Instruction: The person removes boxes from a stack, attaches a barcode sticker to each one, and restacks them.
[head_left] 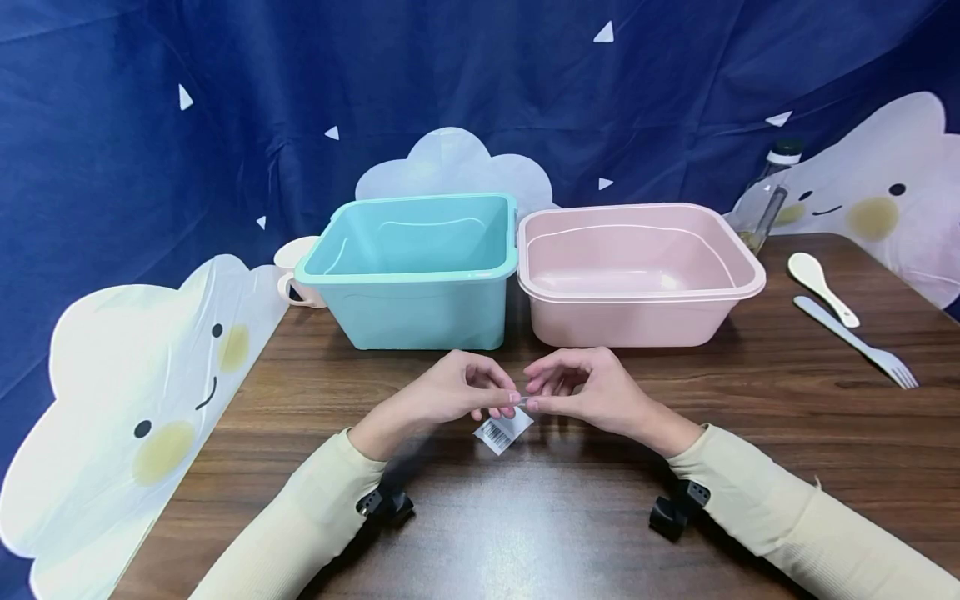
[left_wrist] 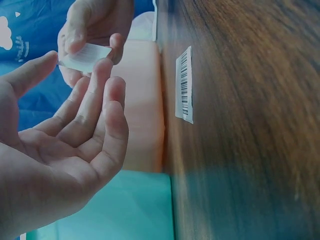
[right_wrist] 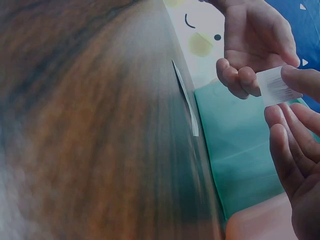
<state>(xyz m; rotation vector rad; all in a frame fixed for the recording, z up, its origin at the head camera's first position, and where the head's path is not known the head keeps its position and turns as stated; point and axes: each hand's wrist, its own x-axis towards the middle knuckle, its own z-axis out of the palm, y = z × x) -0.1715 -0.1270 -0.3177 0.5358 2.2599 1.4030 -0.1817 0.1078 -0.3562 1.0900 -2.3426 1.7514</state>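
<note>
Between the two hands, above the table, is a small white label (right_wrist: pixel 275 90) with faint barcode-like lines. In the right wrist view, the right hand (head_left: pixel 596 390) pinches it, thumb on its face and fingers behind. The left hand (head_left: pixel 453 390) meets the label from the other side, its thumb tip and fingertips at the label's edges; the other fingers are loosely bent. Below the hands a second white label with a black barcode (left_wrist: pixel 184 87) lies on the wooden table (head_left: pixel 525 517).
A teal tub (head_left: pixel 420 312) and a pink tub (head_left: pixel 622 321) stand side by side behind the hands. Left of them is a pale mug (head_left: pixel 296 275). A glass bottle (head_left: pixel 767 204) is at the back right, with a white spoon (head_left: pixel 821 287) and a grey fork (head_left: pixel 855 340) nearer.
</note>
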